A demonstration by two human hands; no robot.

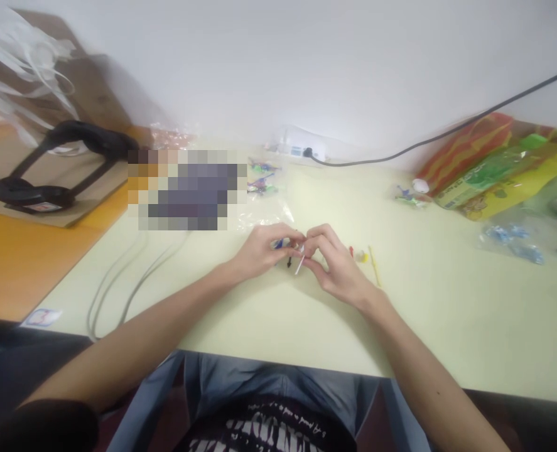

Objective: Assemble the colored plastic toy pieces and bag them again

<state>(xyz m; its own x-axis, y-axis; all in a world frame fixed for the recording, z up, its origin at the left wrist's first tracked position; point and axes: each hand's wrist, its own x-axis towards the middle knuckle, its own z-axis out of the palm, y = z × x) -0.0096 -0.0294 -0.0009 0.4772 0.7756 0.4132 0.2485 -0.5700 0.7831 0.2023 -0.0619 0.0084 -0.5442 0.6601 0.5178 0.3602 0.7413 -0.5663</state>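
Over the middle of the pale table my left hand (pixel 264 252) and my right hand (pixel 332 262) meet at their fingertips. Between my right thumb and fingers is a thin white stick (pixel 299 265), its lower end pointing down. My left fingers are pinched at the same spot, but what they grip is hidden. Just beneath them lie a small blue piece (pixel 281 243) and a small black piece (pixel 289 262). Right of my right hand are a small red piece (pixel 351 251), a yellow-and-white piece (pixel 362 256) and a thin yellow stick (pixel 375 265).
Clear bags with small colourful parts (pixel 262 179) lie behind my hands. A white power strip (pixel 309 147) with a black cable sits by the wall. At right are a green-capped bottle (pixel 499 169) and a bag of blue pieces (pixel 513 238). A black headband-like frame (pixel 66 166) lies left.
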